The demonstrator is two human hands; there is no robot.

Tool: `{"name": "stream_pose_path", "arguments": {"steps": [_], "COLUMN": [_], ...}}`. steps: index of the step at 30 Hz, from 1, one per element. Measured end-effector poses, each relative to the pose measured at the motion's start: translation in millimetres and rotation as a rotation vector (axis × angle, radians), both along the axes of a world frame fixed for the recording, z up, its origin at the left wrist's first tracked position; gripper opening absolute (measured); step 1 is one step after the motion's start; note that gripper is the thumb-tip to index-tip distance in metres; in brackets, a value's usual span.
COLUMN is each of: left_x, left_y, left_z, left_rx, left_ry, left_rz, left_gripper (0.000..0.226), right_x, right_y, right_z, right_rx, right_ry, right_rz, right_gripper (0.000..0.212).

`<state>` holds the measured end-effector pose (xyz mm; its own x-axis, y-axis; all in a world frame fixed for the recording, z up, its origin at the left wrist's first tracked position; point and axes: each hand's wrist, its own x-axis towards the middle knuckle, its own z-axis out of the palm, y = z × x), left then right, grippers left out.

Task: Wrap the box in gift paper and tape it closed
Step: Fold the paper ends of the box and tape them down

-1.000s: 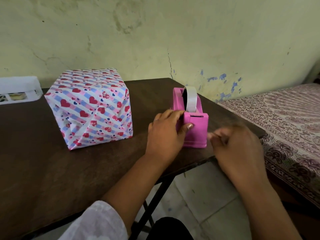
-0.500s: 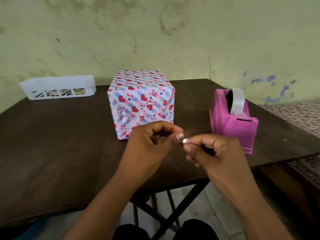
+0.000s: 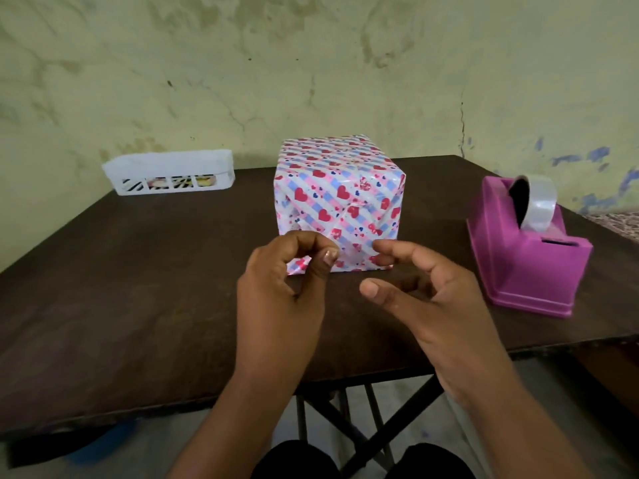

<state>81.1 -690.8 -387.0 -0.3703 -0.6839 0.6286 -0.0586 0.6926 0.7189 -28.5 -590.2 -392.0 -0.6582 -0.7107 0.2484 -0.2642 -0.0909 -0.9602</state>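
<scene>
Wrapped box (image 3: 340, 198) sits on the table (image 3: 138, 288), roughly mid-width and toward the far edge, fully covered in heart-print striped gift paper. Folded end flap faces the camera; the paper looks glossy there, and I can't tell whether tape is already on it.

Left hand (image 3: 283, 292) is held above the table just in front of the box's near face, fingers curled with thumb and forefinger pinched together. Probably a small piece of clear tape between them, too transparent to confirm. Its fingertips overlap the box's lower near edge in view; contact can't be judged.

Right hand (image 3: 425, 299) is beside it, fingers relaxed and spread, thumb out, holding nothing. The forefinger tip lies near the box's lower right corner.

Pink tape dispenser (image 3: 525, 257) stands near the table's right edge, well apart from the box, clear tape roll (image 3: 537, 205) seated upright in it.

White slotted plastic basket (image 3: 169, 172) sits at the far left corner against the wall, some small items inside, not identifiable.

Table's crossed folding legs visible below the near edge.
</scene>
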Motion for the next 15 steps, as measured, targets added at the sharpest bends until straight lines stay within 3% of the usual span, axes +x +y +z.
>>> {"name": "stream_pose_path", "arguments": {"steps": [4, 11, 12, 15], "left_x": [5, 17, 18, 19], "left_y": [-4, -19, -22, -39], "left_z": [-5, -19, -18, -12], "left_rx": [0.103, 0.256, 0.224, 0.067], "left_ry": [0.032, -0.041, -0.081, -0.18], "left_rz": [-0.059, -0.013, 0.045, 0.22], "left_gripper": [0.016, 0.01, 0.016, 0.076], "right_x": [9, 7, 5, -6], "right_y": [-17, -42, -46, -54], "right_z": [6, -9, -10, -7], "right_rx": [-0.016, 0.077, 0.093, 0.11], "right_ry": [0.09, 0.239, 0.302, 0.517], "right_rz": [0.019, 0.016, -0.005, -0.057], "right_gripper": [0.016, 0.006, 0.007, 0.006]}}
